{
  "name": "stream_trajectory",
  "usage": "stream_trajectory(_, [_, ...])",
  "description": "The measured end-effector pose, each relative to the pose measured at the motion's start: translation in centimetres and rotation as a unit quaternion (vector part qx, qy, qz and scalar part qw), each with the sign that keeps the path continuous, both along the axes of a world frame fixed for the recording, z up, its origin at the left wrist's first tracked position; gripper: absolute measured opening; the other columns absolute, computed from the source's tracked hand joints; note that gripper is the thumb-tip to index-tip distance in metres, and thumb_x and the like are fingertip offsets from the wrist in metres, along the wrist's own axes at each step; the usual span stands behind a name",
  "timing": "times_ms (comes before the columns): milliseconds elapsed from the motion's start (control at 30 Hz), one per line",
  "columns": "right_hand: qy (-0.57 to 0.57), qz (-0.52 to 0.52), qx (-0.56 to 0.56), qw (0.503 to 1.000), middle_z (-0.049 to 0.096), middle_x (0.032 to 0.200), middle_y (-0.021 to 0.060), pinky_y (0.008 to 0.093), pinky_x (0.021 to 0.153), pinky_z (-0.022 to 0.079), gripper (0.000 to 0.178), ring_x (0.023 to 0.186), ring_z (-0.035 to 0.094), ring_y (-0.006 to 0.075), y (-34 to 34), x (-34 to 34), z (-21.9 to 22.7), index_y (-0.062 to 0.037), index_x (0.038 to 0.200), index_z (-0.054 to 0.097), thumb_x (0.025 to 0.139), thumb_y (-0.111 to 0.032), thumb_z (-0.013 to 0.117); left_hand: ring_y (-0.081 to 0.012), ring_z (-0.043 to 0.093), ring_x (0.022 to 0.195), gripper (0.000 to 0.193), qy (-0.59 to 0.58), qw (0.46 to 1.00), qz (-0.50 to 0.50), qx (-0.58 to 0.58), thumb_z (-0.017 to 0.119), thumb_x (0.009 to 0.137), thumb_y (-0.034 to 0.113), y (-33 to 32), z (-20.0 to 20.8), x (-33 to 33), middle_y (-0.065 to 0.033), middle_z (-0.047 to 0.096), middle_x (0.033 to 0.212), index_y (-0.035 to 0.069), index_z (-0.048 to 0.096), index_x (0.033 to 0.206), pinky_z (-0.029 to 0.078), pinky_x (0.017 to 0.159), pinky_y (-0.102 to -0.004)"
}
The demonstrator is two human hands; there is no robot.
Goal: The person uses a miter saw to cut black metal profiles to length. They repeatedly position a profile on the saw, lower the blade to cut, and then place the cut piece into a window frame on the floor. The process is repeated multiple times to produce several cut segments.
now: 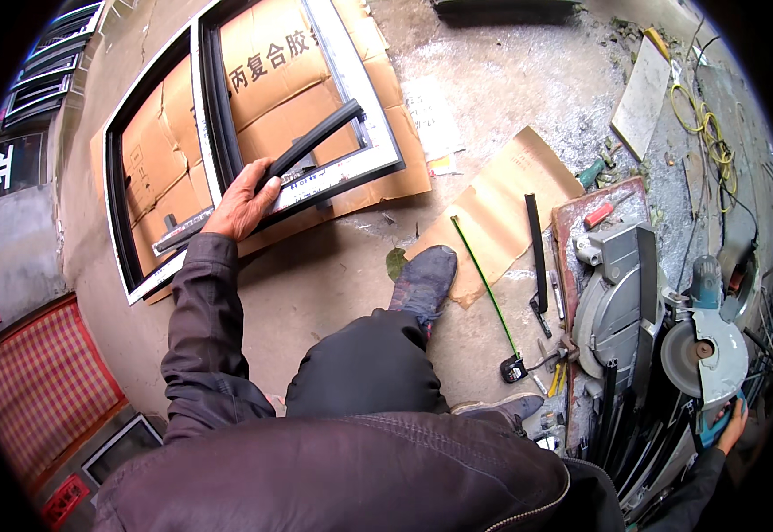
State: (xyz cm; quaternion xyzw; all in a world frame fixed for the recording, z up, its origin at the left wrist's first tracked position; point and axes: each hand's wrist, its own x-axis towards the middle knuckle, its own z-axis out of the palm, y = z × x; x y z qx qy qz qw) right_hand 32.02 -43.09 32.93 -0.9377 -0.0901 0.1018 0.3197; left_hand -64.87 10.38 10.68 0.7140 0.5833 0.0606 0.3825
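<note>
My left hand (243, 200) reaches to the lower rail of a black-and-white window frame (351, 168). Its fingers are closed round the near end of a black profile strip (317, 137), which slants over the frame's corner. Under the frame lies printed brown cardboard (277, 84). Far to the right, my right hand (735, 426) is wrapped round the blue handle (717, 427) of a mitre saw (714, 353). The saw's round blade (690, 351) stands above its grey base (612, 306).
A tape measure (512, 367) lies with its green blade drawn out beside a brown cardboard sheet (502, 208). Near it are a black strip (536, 248) and a red-handled tool (598, 215). Several dark strips (612, 417) lean by the saw. A yellow cable (714, 146) coils at far right.
</note>
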Motion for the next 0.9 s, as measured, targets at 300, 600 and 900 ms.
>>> stream_trajectory(300, [0.000,-0.017,0.005,1.000,0.067,0.088,0.0037,0.0252,0.053,0.046,0.046,0.059,0.058,0.0110,0.1,0.3,0.6,-0.0120,0.132,0.057,0.100,-0.043,0.070,-0.0221,0.061,0.110,0.046,0.021,1.000,-0.009,-0.001,0.053,0.109,0.042,-0.1,-0.3,-0.9,-0.0131,0.066,0.113,0.002,0.059,0.132,0.047,0.099,-0.0337])
stream_trajectory(600, [0.019,-0.021,0.017,0.999,0.066,0.089,0.0019,0.0241,0.053,0.045,0.044,0.059,0.058,0.0103,0.4,0.7,0.8,-0.0138,0.132,0.057,0.100,-0.041,0.070,-0.0240,0.063,0.112,0.049,0.009,0.999,0.015,-0.037,0.052,0.109,0.043,0.4,-0.8,-1.4,-0.0162,0.068,0.115,0.000,0.060,0.132,0.047,0.100,-0.0333])
stream_trajectory(900, [0.019,-0.028,0.020,0.999,0.065,0.088,0.0011,0.0244,0.051,0.045,0.043,0.058,0.057,0.0099,0.3,0.6,0.9,-0.0149,0.133,0.057,0.101,-0.041,0.068,-0.0316,0.066,0.105,0.047,0.025,1.000,0.000,-0.013,0.051,0.109,0.043,0.6,0.2,1.0,-0.0215,0.068,0.109,0.000,0.063,0.126,0.049,0.093,-0.0372])
